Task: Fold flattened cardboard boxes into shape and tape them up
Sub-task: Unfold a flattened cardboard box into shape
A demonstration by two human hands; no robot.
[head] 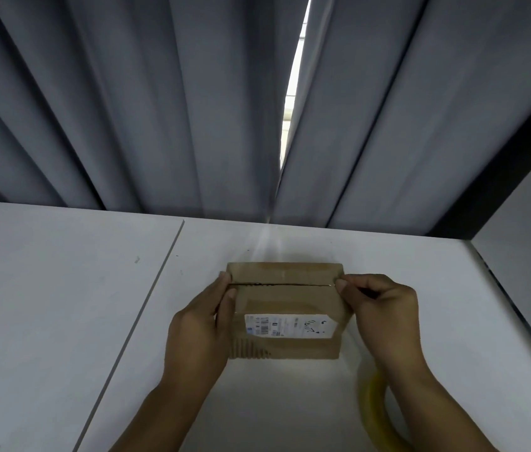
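A small brown cardboard box [285, 300] stands on the white table [62, 288], its two top flaps closed with a dark seam between them and a white shipping label on the near flap. My left hand [202, 324] holds the box's left end, thumb on top by the seam. My right hand [384, 308] is at the right end with its fingers curled, pinching at the seam's right corner. A roll of yellowish clear tape [376, 409] appears to hang around my right wrist, blurred.
Grey pleated curtains [160, 109] hang behind the table, with a bright gap in them [293, 93]. A seam between two table tops [146, 305] runs diagonally left of the box. A dark frame and white panel [518, 223] border the right side.
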